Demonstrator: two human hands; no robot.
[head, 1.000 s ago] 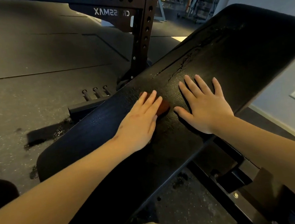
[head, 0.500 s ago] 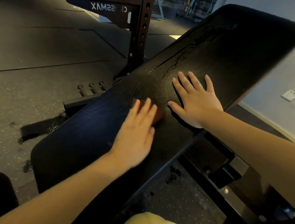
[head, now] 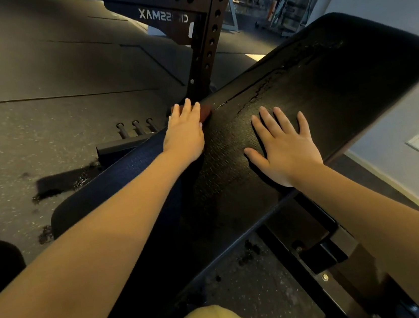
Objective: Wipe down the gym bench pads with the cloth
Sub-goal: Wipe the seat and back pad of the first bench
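Speckled rubber floor point(head: 41, 132); perforated rack upright point(head: 206, 45) behind. Black bench pad point(head: 339, 84), textured, cracked. Reddish-brown cloth point(head: 206, 112), mostly hidden, probably folded, lies at the pad's far edge under the flat left hand point(head: 185, 135). Right hand point(head: 286, 149) rests splayed on the pad. Versus earlier: the left hand and cloth slid outward from mid-pad.

Bench pad point(head: 327, 96): black, textured upholstery | surface: cracked line point(head: 260, 90) ran lengthwise near left edge | cloth point(head: 206, 113): reddish-brown, at left edge, mostly hidden under left hand point(head: 185, 132), which lay flat on it | right hand point(head: 284, 147): flat, fingers spread, on bare pad near right edge, apart from cloth.
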